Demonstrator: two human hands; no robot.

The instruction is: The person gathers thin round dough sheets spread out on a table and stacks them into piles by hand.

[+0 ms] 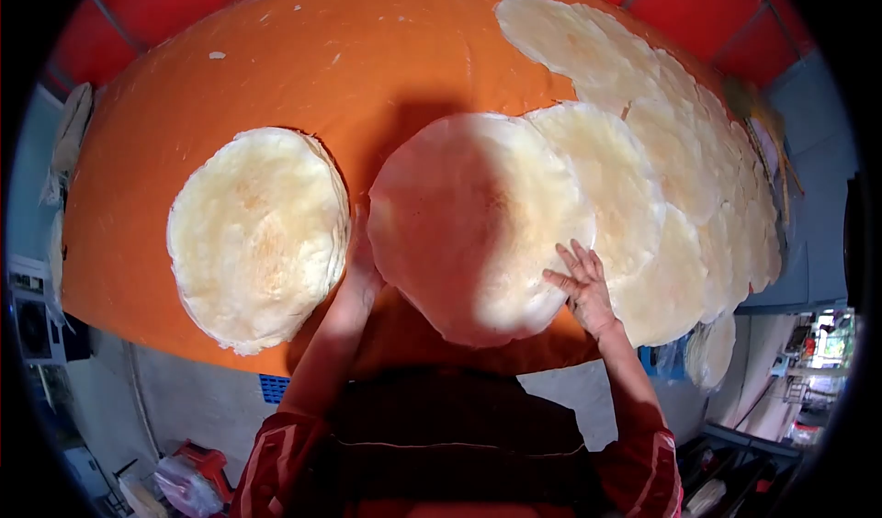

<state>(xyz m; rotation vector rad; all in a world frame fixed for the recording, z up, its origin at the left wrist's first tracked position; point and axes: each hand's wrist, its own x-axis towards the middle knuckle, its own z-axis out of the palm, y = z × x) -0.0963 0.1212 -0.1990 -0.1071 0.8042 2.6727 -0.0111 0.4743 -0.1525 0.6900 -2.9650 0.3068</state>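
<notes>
While the middle round sheet point(459, 229) is on the table point(266, 73), the right hand point(582, 287) lies spread at its four o'clock; the left hand point(365, 265) is at nine, grip too hidden to tell.

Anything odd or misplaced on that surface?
A small pale scrap lies on the orange surface beyond the left stack, apart from every round, so it looks stray. The dark patch on the middle round looks like shadow.
</notes>
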